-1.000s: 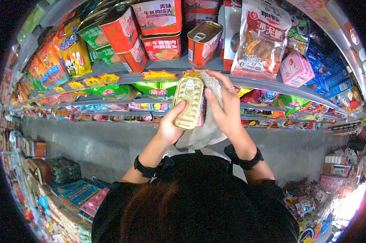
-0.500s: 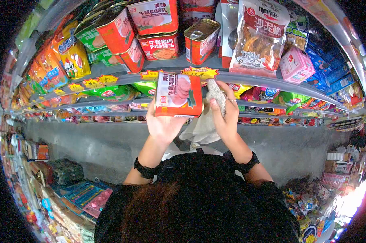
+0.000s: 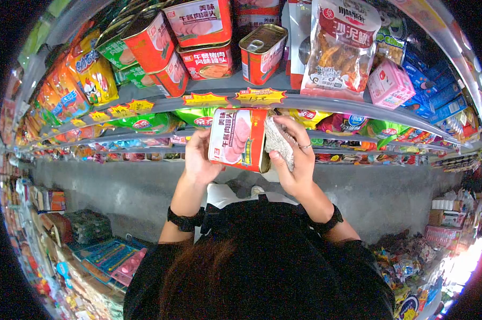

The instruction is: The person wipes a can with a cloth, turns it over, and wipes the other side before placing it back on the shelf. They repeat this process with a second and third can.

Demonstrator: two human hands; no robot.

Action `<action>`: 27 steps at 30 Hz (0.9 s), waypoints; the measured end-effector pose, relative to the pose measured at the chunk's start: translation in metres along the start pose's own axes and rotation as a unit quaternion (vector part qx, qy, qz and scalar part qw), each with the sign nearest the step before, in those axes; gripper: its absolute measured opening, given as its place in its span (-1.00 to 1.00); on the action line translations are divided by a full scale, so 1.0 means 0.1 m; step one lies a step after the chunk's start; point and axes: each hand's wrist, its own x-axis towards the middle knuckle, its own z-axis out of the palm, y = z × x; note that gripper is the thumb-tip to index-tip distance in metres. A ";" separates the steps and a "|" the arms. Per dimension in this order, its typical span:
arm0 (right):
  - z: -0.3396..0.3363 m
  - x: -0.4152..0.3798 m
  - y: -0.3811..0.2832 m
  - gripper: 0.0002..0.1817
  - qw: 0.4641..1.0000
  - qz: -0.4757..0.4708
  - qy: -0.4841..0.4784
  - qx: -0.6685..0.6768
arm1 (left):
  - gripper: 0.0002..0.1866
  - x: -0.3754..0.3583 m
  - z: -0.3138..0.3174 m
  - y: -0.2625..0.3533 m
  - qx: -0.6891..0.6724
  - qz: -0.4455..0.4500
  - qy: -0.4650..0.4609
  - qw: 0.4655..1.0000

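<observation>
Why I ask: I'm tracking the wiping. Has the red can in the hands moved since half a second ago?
Yes. The red can has dropped from overlapping the yellow price tags to clearly below them, and turned, in the left hand.

Grey concrete floor (image 3: 358, 197) between stocked shop shelves (image 3: 326, 104) (brightly lit).

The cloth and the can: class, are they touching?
Touching. The head view shows the right hand pressing the grey cloth flat against the end of the can, with no gap between them; the left hand grips the can's other side.
</observation>
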 end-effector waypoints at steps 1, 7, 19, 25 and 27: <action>-0.01 0.01 -0.01 -0.57 1.000 0.000 0.000 0.000 | -0.59 -0.07 0.23 0.04 -0.004 -0.024 -0.027 0.999; -0.16 0.19 -0.02 -0.66 0.996 0.014 0.037 -0.080 | -0.55 -0.02 0.08 -0.15 0.026 -0.031 -0.096 0.995; -0.14 0.19 -0.22 -0.54 0.967 -0.090 -0.066 -0.230 | -0.49 -0.03 0.09 -0.32 -0.002 -0.016 -0.065 0.998; -0.11 -0.07 -0.31 -0.44 0.951 -0.187 -0.163 -0.182 | -0.45 0.04 0.03 -0.25 -0.014 -0.006 -0.040 0.999; -0.12 -0.08 -0.30 -0.42 0.949 -0.202 -0.162 -0.182 | -0.44 0.02 0.08 -0.24 0.020 0.014 -0.006 1.000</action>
